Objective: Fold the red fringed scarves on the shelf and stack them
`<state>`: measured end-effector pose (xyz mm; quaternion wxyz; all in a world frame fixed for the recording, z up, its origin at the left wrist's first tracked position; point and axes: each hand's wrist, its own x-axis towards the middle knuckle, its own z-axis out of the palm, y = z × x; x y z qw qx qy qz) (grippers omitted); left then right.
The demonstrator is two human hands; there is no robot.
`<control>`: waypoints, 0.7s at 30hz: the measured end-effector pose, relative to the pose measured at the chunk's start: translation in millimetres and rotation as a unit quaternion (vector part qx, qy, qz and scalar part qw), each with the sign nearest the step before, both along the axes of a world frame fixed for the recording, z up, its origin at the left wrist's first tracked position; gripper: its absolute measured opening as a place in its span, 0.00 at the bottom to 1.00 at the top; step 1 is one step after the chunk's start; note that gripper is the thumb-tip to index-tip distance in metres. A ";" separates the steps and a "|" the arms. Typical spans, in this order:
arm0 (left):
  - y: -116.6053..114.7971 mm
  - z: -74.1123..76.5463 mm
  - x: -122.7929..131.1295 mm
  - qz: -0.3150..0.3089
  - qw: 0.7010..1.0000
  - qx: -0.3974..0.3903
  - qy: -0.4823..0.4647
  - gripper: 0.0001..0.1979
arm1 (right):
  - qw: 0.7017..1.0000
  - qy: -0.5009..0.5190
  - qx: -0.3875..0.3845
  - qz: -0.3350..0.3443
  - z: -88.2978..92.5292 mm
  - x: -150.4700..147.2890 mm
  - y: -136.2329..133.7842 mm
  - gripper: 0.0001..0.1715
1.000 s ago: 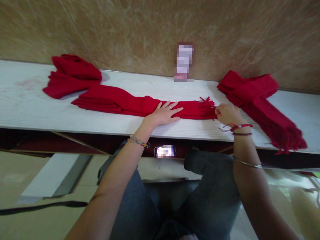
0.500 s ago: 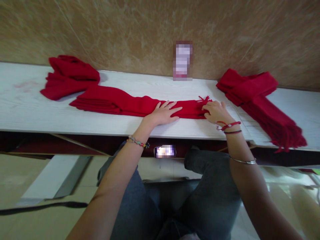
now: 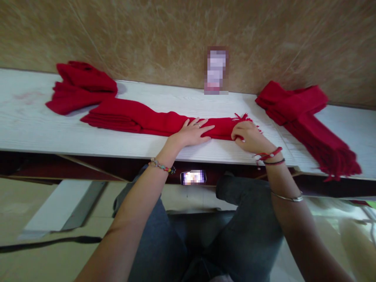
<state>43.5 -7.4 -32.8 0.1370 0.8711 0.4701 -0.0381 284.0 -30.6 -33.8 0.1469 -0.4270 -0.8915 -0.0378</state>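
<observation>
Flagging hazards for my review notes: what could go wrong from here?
The middle scarf might wrinkle if the right hand, curled at its fringed end, pulls while the left hand lies flat on it. The loose fringe could also snag on the red bracelet close by.

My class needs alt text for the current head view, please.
A person's left hand lies spread on a folded red scarf on a white surface; the curled right hand is at its fringed end. Bunched red cloth lies left, another fringed scarf right.
</observation>
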 end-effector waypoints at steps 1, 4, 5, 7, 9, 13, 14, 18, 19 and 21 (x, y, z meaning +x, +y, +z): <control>0.0 0.0 -0.1 -0.001 1.000 0.001 0.001 0.30 | 1.000 -0.023 -0.017 -0.004 -2.2 -1.5 1.0 0.11; 0.1 -0.1 -0.6 -0.003 1.000 -0.001 0.005 0.29 | 0.993 -0.080 -0.038 -0.077 -8.7 17.2 4.6 0.11; 0.3 -0.1 -0.8 -0.003 1.000 -0.002 0.006 0.29 | 0.989 -0.095 -0.043 -0.105 -10.1 28.8 5.3 0.10; 0.9 -0.4 -1.0 -0.004 1.000 -0.002 0.006 0.29 | 0.979 -0.113 -0.047 -0.162 -10.6 52.3 5.3 0.10; 1.8 -0.8 -1.1 -0.003 1.000 -0.002 0.006 0.30 | 0.973 -0.101 -0.036 -0.204 -7.5 66.9 3.2 0.09; 2.6 -1.2 -0.7 -0.003 1.000 -0.004 0.006 0.30 | 0.983 0.029 0.068 -0.169 2.8 48.6 -1.6 0.08; 2.3 -1.0 -0.5 -0.003 1.000 -0.004 0.005 0.30 | 0.985 0.058 0.090 -0.136 4.2 36.3 -1.3 0.09; 0.3 0.7 0.2 0.001 1.000 0.000 0.007 0.30 | 0.999 0.037 0.025 -0.010 0.1 -7.7 10.1 0.11; -0.1 1.1 0.2 0.002 1.000 0.000 0.008 0.30 | 1.000 0.014 -0.001 -0.002 -2.6 -11.9 14.4 0.11; -0.4 1.6 0.0 0.001 1.000 -0.001 0.010 0.29 | 0.999 -0.030 -0.032 -0.020 -8.1 -8.8 22.0 0.12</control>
